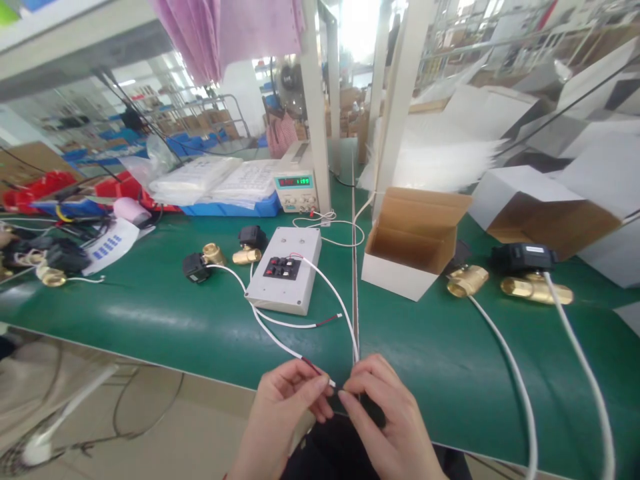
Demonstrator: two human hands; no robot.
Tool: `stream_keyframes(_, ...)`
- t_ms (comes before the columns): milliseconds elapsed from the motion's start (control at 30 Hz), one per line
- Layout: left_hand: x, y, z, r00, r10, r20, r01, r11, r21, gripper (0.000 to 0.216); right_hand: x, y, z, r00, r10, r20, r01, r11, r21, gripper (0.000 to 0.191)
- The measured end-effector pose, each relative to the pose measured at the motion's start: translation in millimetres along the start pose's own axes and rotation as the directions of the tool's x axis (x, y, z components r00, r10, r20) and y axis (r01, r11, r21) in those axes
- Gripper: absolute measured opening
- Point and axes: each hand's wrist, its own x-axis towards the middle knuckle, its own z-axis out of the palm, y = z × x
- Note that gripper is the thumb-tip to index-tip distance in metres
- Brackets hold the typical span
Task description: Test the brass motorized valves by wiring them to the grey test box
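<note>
Left hand (pixel 286 408) pinches the wire (pixel 270 333) near its red tip, at the front edge of the tabletop (pixel 425 347). Right hand (pixel 385 415) pinches the second wire (pixel 340 307), which runs from the box (pixel 285 293).

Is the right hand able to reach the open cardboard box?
Probably yes. The right hand pinches a white cable, and mostly bare green mat lies between it and the cardboard box.
</note>
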Motion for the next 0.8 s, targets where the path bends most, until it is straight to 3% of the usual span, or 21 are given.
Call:
stream_keyframes(67, 5, 6, -17, 0.987, 0.131, -0.094, -0.117, 0.983, 0.145, 0.045, -1, 0, 0, 1.000, -0.004, -0.002, 0.004, 1.000, -0.015, 0.022)
stream_keyframes(100, 10, 11, -29, 0.956, 0.243, -0.163, -0.199, 0.949, 0.244, 0.048, -1, 0, 0, 1.000, -0.011, -0.012, 0.010, 1.000, -0.016, 0.022)
stream_keyframes(133, 17, 19, -41, 0.902, 0.369, -0.223, -0.276, 0.893, 0.356, 0.050, -1, 1, 0, 1.000, -0.016, -0.021, 0.016, 1.000, -0.015, 0.022)
stream_keyframes(200, 38, 39, -70, 0.723, 0.612, -0.319, -0.373, 0.735, 0.566, 0.044, -3, 2, 1, 1.000, -0.020, -0.017, 0.020, 1.000, -0.013, 0.022)
stream_keyframes(300, 83, 79, -115, 0.526, 0.753, -0.396, -0.345, 0.615, 0.709, 0.034, -4, 4, 0, 0.999, -0.008, 0.032, 0.009, 0.999, -0.036, 0.021)
stream_keyframes(367, 116, 105, -141, 0.473, 0.798, -0.373, -0.273, 0.535, 0.799, 0.036, -4, 5, 0, 0.998, -0.017, 0.055, 0.020, 0.999, -0.047, 0.022)
stream_keyframes(433, 145, 126, -163, 0.491, 0.808, -0.326, -0.171, 0.457, 0.873, 0.039, -4, 5, -1, 0.997, -0.037, 0.062, 0.040, 0.998, -0.049, 0.023)
stream_keyframes(533, 174, 143, -183, 0.594, 0.766, -0.246, -0.053, 0.343, 0.938, 0.036, -3, 5, -1, 0.993, -0.066, 0.102, 0.073, 0.995, -0.062, 0.023)
stream_keyframes(633, 183, 144, -195, 0.674, 0.717, -0.178, 0.005, 0.237, 0.972, 0.033, -3, 7, 0, 0.983, -0.106, 0.149, 0.119, 0.990, -0.079, 0.022)
stream_keyframes(700, 179, 140, -198, 0.687, 0.708, -0.164, 0.039, 0.190, 0.981, 0.036, -1, 9, 0, 0.979, -0.130, 0.156, 0.144, 0.986, -0.080, 0.021)
stream_keyframes(800, 166, 135, -194, 0.663, 0.733, -0.154, 0.070, 0.144, 0.987, 0.040, 2, 9, 0, 0.977, -0.155, 0.149, 0.168, 0.983, -0.075, 0.021)
